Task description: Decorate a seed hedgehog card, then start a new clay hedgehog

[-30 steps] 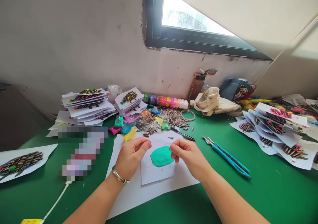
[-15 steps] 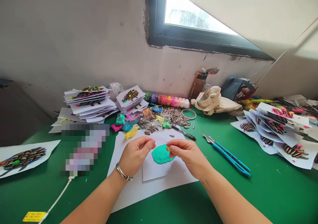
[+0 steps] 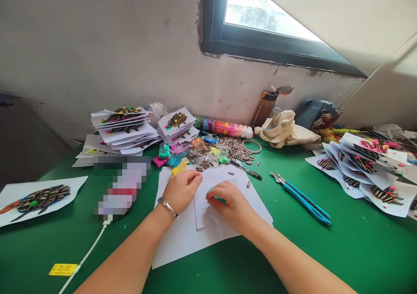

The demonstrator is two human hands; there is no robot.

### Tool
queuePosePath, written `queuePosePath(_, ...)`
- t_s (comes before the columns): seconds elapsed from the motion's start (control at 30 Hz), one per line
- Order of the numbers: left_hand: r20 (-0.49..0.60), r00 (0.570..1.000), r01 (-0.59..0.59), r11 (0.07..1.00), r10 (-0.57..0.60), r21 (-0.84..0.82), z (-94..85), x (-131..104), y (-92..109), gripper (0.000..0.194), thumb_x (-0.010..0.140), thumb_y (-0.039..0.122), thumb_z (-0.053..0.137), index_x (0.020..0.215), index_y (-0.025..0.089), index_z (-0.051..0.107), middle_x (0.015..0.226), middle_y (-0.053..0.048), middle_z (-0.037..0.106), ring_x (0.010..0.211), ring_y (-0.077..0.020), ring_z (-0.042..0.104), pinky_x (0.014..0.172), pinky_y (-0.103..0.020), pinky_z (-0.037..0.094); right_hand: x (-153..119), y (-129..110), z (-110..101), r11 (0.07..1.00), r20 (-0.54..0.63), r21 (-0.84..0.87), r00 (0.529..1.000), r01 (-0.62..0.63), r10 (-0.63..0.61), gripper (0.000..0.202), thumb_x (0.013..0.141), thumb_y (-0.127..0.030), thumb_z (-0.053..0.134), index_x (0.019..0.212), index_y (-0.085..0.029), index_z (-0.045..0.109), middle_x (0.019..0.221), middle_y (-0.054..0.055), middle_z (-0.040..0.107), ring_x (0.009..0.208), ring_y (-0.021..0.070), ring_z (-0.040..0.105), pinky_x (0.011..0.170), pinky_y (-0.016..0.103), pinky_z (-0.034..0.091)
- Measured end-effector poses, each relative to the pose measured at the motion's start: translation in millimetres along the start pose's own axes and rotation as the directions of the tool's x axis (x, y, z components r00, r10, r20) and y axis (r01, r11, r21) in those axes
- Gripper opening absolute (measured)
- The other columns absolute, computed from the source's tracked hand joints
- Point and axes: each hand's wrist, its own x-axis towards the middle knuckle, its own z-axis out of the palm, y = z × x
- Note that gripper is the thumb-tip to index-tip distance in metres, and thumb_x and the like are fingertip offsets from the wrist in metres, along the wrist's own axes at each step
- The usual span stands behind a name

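My right hand (image 3: 232, 207) is over the small white sheet (image 3: 201, 218), its fingers curled and tips drawn together; what they hold, if anything, is hidden. Mostly covered by that hand, a flat piece of teal clay (image 3: 223, 199) shows only in slivers between and above the fingers. Just left of it, my left hand (image 3: 180, 189) has thumb and forefinger pressed together, with nothing clearly visible in the pinch. Beneath both hands lie larger white sheets (image 3: 177, 246). Beyond the left hand is a yellow clay packet (image 3: 180, 166).
Sunflower seeds (image 3: 233, 148), clay packets (image 3: 198, 144) and a black pen (image 3: 249, 171) lie behind the paper. A blue utility knife (image 3: 302, 200) lies right. Seed-picture stacks (image 3: 125, 133) stand left and right (image 3: 365, 163). A white cable (image 3: 89, 250) crosses the left front.
My right hand has come down and left over the teal clay, covering most of it. The yellow bit at its fingertips no longer shows. The camera view has shifted slightly.
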Motion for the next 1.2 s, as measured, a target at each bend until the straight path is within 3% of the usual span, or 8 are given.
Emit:
queuePosePath(0.17, 0.010, 1.000, -0.015, 0.999, 0.015, 0.040, 1.6, 0.3, -3.1, 0.024, 0.082, 0.033, 0.048, 0.075, 0.023, 0.068, 0.069, 0.002, 0.069, 0.065, -0.0160, 0.060, 0.062, -0.028, 0.044, 0.7, -1.6, 10.4, 0.988, 0.061, -0.144, 0.997, 0.048, -0.039, 0.021, 0.079, -0.006, 0.064, 0.079, -0.026, 0.070, 0.075, -0.002, 0.069, 0.080, 0.0179, 0.055, 0.078, 0.034, 0.038)
queuePosePath(0.37, 0.035, 0.999, -0.037, 0.997, 0.034, 0.067, 5.6, 2.4, -5.5, 0.024, 0.083, 0.030, 0.047, 0.074, 0.023, 0.068, 0.069, 0.002, 0.068, 0.065, -0.0155, 0.059, 0.061, -0.027, 0.042, -1.1, 6.5, 17.6, 0.936, -0.022, -0.343, 0.996, 0.078, -0.091, 0.023, 0.077, -0.010, 0.066, 0.094, -0.025, 0.067, 0.094, 0.004, 0.066, 0.090, 0.0222, 0.052, 0.077, 0.037, 0.037)
queuePosePath(0.53, 0.056, 0.997, -0.058, 0.994, 0.053, 0.098, 6.1, 1.5, -5.7, 0.025, 0.084, 0.030, 0.046, 0.076, 0.023, 0.069, 0.070, 0.002, 0.068, 0.066, -0.0155, 0.059, 0.062, -0.027, 0.042, -6.8, 9.0, 14.6, 0.937, -0.015, -0.325, 0.989, 0.132, -0.145, 0.017, 0.083, -0.009, 0.058, 0.082, -0.024, 0.068, 0.086, 0.004, 0.063, 0.086, 0.0199, 0.051, 0.077, 0.035, 0.038)
queuePosePath(0.8, 0.101, 0.989, -0.120, 0.983, 0.106, 0.141, 6.6, 0.1, -7.9, 0.027, 0.087, 0.029, 0.044, 0.079, 0.023, 0.069, 0.076, 0.000, 0.070, 0.071, -0.0164, 0.062, 0.063, -0.026, 0.044, -20.3, 1.0, 1.7, 0.899, -0.008, -0.382, 0.972, 0.213, -0.233, 0.039, 0.077, -0.003, 0.050, 0.104, -0.026, 0.065, 0.105, 0.006, 0.061, 0.095, 0.0221, 0.049, 0.082, 0.039, 0.039)
queuePosePath(1.0, 0.138, 0.980, -0.165, 0.971, 0.142, 0.173, 7.4, -0.3, -10.9, 0.024, 0.087, 0.025, 0.045, 0.085, 0.023, 0.069, 0.084, -0.001, 0.072, 0.079, -0.0179, 0.064, 0.069, -0.027, 0.047, -20.5, -6.3, 3.9, 0.859, 0.037, -0.470, 0.977, 0.204, -0.212, 0.018, 0.084, -0.022, 0.055, 0.098, -0.025, 0.065, 0.108, 0.006, 0.060, 0.103, 0.0255, 0.046, 0.091, 0.045, 0.035)
queuePosePath(1.2, 0.192, 0.963, -0.224, 0.956, 0.188, 0.190, 10.1, 0.0, -13.6, 0.027, 0.086, 0.017, 0.044, 0.097, 0.019, 0.069, 0.098, -0.006, 0.071, 0.093, -0.0207, 0.064, 0.082, -0.031, 0.049, -19.9, -3.6, 9.6, 0.855, 0.018, -0.480, 0.977, 0.196, -0.214, 0.017, 0.084, -0.016, 0.053, 0.094, -0.022, 0.065, 0.107, 0.005, 0.062, 0.104, 0.0260, 0.046, 0.097, 0.048, 0.031)
